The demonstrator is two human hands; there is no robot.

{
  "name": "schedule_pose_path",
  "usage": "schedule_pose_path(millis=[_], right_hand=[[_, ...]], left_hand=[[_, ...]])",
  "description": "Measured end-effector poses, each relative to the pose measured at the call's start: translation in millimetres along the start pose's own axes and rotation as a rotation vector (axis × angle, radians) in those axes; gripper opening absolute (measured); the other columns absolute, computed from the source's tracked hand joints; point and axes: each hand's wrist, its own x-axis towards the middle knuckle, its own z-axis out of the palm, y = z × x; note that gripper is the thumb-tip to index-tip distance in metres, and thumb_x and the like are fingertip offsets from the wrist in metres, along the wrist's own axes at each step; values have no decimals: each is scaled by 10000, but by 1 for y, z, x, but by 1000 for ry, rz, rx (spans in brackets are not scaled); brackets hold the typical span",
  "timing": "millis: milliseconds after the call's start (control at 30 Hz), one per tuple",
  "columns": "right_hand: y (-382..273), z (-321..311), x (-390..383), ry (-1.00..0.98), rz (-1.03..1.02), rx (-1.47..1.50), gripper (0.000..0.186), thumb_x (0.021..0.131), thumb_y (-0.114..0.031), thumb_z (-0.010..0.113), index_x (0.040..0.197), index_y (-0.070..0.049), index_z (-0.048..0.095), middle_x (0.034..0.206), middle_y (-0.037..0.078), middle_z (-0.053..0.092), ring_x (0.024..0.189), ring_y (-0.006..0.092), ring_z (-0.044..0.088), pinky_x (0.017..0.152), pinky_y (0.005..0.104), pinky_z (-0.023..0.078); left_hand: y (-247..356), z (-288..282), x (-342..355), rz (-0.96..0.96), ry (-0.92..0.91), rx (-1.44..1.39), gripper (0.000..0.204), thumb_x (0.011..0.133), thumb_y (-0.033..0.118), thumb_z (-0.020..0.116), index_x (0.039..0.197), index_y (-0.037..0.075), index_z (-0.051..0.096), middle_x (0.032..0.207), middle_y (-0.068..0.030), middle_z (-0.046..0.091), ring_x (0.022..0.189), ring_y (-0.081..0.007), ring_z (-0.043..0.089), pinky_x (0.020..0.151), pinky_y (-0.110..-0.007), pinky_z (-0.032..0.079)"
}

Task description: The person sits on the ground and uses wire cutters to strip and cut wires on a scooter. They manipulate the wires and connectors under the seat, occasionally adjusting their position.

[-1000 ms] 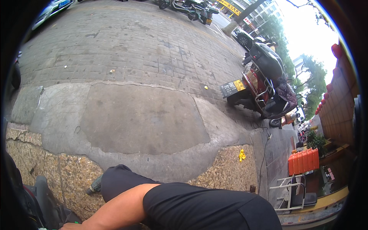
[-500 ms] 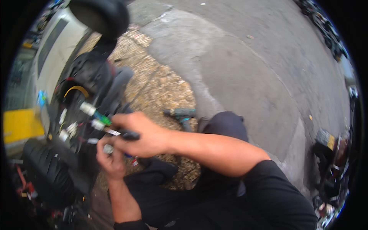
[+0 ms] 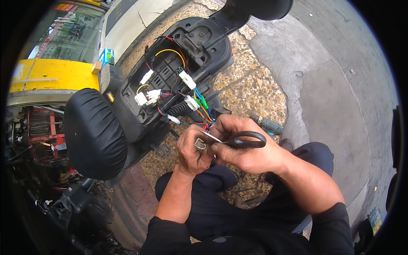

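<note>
In my right hand (image 3: 250,148) is a pair of scissors (image 3: 234,141) with black handles, its metal blade pointing left across my fingertips. My left hand (image 3: 189,153) is closed on a small white wire connector (image 3: 199,143), close beside the blade. Colored wires (image 3: 207,124) run from my fingertips up to the open black body of a scooter (image 3: 214,40). White plugs hang there, among them a long connector (image 3: 187,79) and a square connector (image 3: 191,103). My fingers hide whether the blade touches a wire.
A black padded seat (image 3: 95,134) stands left of the open body. A teal and black power drill (image 3: 271,126) lies on the pebbled ground beyond my right wrist. At the far left are a yellow panel (image 3: 53,76) and a small blue box (image 3: 106,56).
The view has swung, so the scooter and my hands now appear farther right. My hands remain together, with the scissors in the right and the connector in the left.
</note>
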Motion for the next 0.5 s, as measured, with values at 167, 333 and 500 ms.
schedule_pose_path(millis=[167, 333, 500], right_hand=[[3, 3, 1, 29, -65, -147, 121, 793, -97, 662, 844, -8, 599, 688, 148, 623, 654, 264, 655, 605, 374, 498], [3, 8, 0, 106, -141, -213, 130, 775, -80, 652, 860, -5, 588, 700, 183, 635, 676, 342, 677, 600, 403, 508], [8, 13, -2, 113, -166, -227, 115, 773, -52, 641, 838, -5, 558, 711, 195, 620, 675, 388, 665, 578, 411, 505]], left_hand=[[-5, -1, -2, 38, 8, 55, 443, 930, 466, 625, 861, 35, 548, 773, -101, 614, 632, -250, 631, 579, -354, 495], [-6, 1, -3, 44, 19, 58, 480, 903, 481, 665, 858, 25, 522, 764, -123, 581, 620, -300, 601, 563, -379, 478], [-3, 1, -3, 64, 12, 74, 482, 904, 475, 663, 855, 23, 503, 748, -131, 556, 612, -320, 581, 553, -392, 469]])
